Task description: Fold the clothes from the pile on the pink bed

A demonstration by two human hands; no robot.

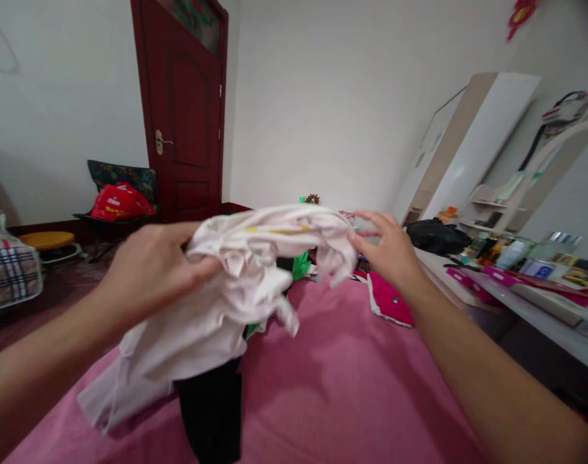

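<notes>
- Two bare hands are raised toward the middle of the view, with one white garment [255,303] stretched between them.
- By the left hand [161,264], at 9 o'clock, a bunched edge is gripped between thumb and fingers.
- By the right hand [383,248], at 3 o'clock, the garment's other end is met at the fingertips; the fingers are partly spread, and whether cloth is pinched cannot be told through the blur.
- The garment is crumpled at the centre and hung down toward 8 o'clock, where a black cloth [211,412] is partly covered at 7 o'clock.
- Beneath, a pink cover [342,386] is spread at 6 o'clock.
- A folded magenta cloth [391,299] is laid at 4 o'clock.
- Farther out, a black bag [439,237] is seen at 3 o'clock, a red bag [122,203] at 9 o'clock.
</notes>
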